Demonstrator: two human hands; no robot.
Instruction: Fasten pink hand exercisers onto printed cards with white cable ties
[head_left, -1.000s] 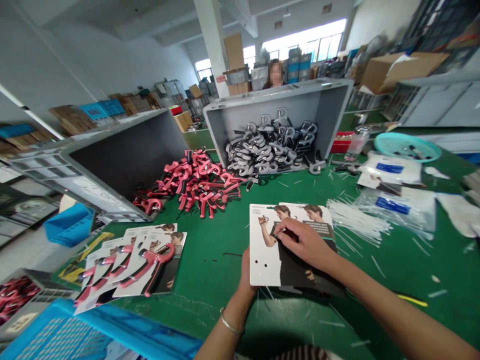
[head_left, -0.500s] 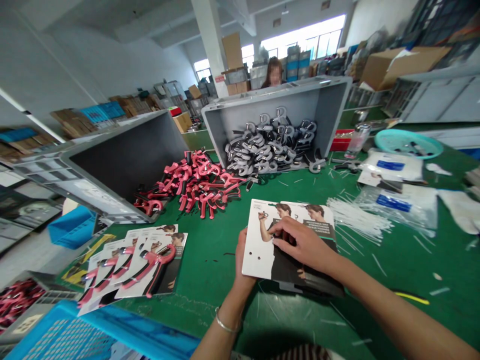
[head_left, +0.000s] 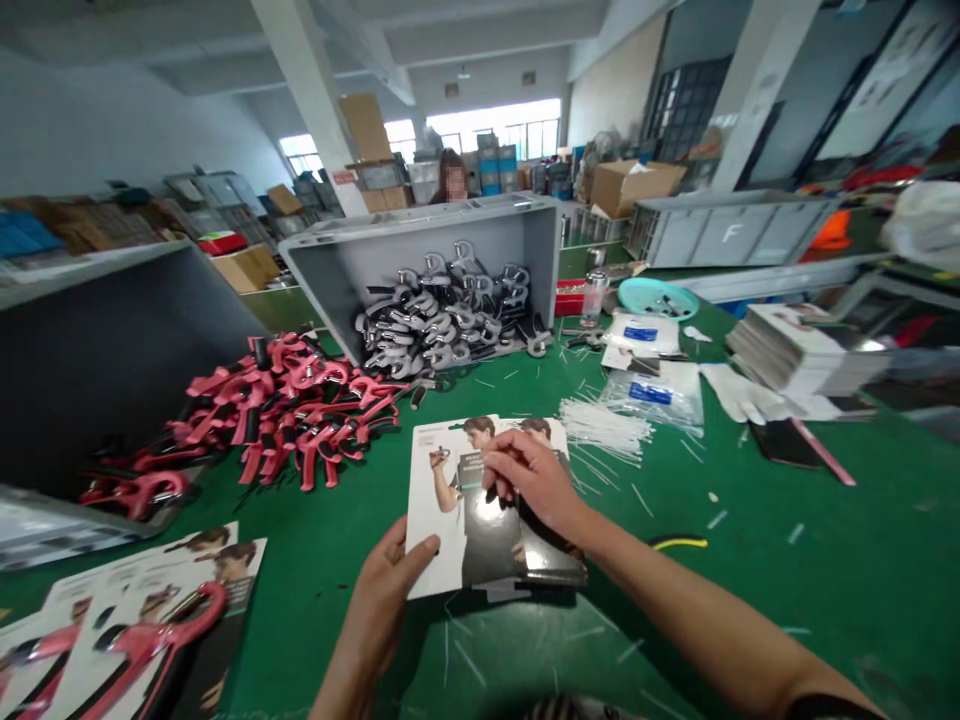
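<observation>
My left hand (head_left: 386, 590) grips the lower left corner of the top printed backing card (head_left: 450, 510), thumb on its face. This card is tilted up off a small stack of like cards (head_left: 551, 565) on the green table (head_left: 750, 560). My right hand (head_left: 529, 480) rests on the cards' upper middle, fingers curled in a pinch at the top card's edge. The cards show a man squeezing a hand gripper.
A pile of pink hand grippers (head_left: 285, 410) lies left of centre; a tipped grey bin (head_left: 337, 255) holds grey ones (head_left: 442, 320). White cable ties (head_left: 604, 430), plastic bags (head_left: 652, 390), a card stack (head_left: 795, 350) lie right. Finished carded grippers (head_left: 135, 630) lie lower left. A person (head_left: 452, 178) stands behind the bin.
The view has swung to the right, shifting everything leftward. My left hand has slid to the card's lower left corner, and the top card has lifted off the stack.
</observation>
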